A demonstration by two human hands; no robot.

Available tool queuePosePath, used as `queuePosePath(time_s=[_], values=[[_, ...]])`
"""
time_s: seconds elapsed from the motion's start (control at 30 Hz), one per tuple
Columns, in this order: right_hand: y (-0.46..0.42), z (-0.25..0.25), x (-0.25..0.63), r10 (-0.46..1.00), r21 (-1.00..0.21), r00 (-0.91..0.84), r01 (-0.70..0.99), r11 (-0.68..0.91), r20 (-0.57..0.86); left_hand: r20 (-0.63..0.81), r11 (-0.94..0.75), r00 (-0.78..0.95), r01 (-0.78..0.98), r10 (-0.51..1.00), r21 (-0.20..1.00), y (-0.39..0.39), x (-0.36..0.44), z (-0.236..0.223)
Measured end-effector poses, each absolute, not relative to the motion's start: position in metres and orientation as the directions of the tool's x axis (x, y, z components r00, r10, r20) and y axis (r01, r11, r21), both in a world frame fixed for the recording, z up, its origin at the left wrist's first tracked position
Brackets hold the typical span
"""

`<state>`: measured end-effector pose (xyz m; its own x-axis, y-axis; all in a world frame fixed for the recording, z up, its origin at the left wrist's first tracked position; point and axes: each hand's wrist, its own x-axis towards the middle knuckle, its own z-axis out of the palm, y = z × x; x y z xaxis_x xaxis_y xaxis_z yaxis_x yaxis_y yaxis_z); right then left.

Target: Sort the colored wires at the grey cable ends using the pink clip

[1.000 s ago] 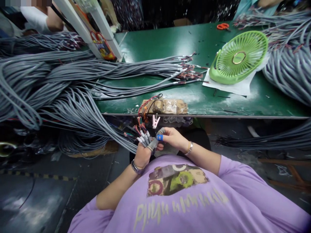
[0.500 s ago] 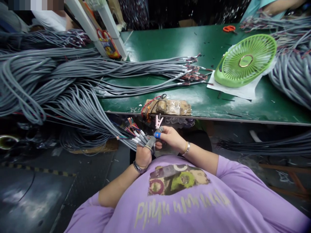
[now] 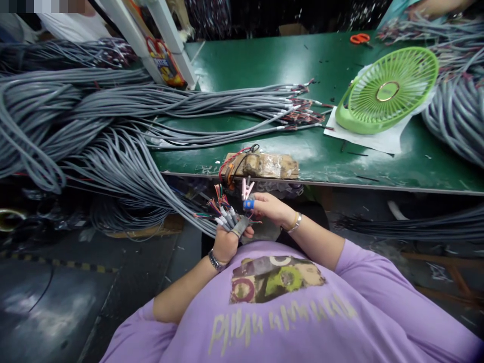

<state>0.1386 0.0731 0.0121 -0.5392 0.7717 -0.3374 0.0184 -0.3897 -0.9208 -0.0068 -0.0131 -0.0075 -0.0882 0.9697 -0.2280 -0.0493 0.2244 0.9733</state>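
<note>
Left hand [image 3: 226, 243] curled round wires [image 3: 228, 221]

Maybe to bunch their ends; right hand [image 3: 273, 209] pinches, its hold hidden.

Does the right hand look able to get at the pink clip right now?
Likely yes: the pink clip is just above the fingers of the right hand, nothing visible between; the left hand, holding grey cables, sits to one side.
</note>
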Motion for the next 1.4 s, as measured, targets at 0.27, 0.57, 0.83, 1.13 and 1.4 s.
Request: queuePosePath(time_s=[0.27, 0.57, 0.83, 1.13, 1.4], values=[[0.077, 0.021, 0.140, 0.741, -0.944, -0.609, 0.042, -0.327, -0.283, -0.278, 0.277, 0.028, 0.016, 0.960, 0.961, -0.013, -0.007, 0.002], [0.078, 0.008, 0.140, 0.694, -0.906, -0.642, 0.002, -0.424, -0.327, -0.287, 0.288, 0.140, 0.008, 0.948, 0.957, -0.014, -0.007, 0.000], [0.083, 0.003, 0.142, 0.635, -0.888, -0.691, 0.021, -0.459, -0.345, -0.304, 0.299, 0.172, 0.057, 0.937, 0.953, -0.014, -0.008, 0.007], [0.083, -0.005, 0.139, 0.787, -0.819, -0.505, -0.238, -0.522, -0.355, -0.282, 0.296, 0.098, -0.181, 0.954, 0.938, -0.014, -0.013, 0.005], [0.088, 0.000, 0.133, 0.834, -0.874, -0.513, -0.290, -0.390, -0.201, -0.271, 0.260, 0.017, -0.343, 0.963, 0.903, 0.005, -0.004, 0.022]])
